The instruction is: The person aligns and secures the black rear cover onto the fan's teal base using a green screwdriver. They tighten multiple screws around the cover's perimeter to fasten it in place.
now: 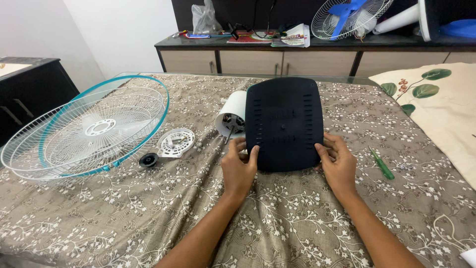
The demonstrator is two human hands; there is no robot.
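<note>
A dark, rounded-square fan base with rows of slots stands tilted on the patterned bedsheet. My left hand grips its lower left edge, and my right hand grips its lower right edge. Behind the base lies the white fan motor housing with its shaft pointing toward me. A green screwdriver lies just right of my right hand.
White wire fan guards with a teal rim lie stacked at left. A white round plate and a black knob sit beside them. A leaf-print pillow is at right. A cabinet with another fan stands behind.
</note>
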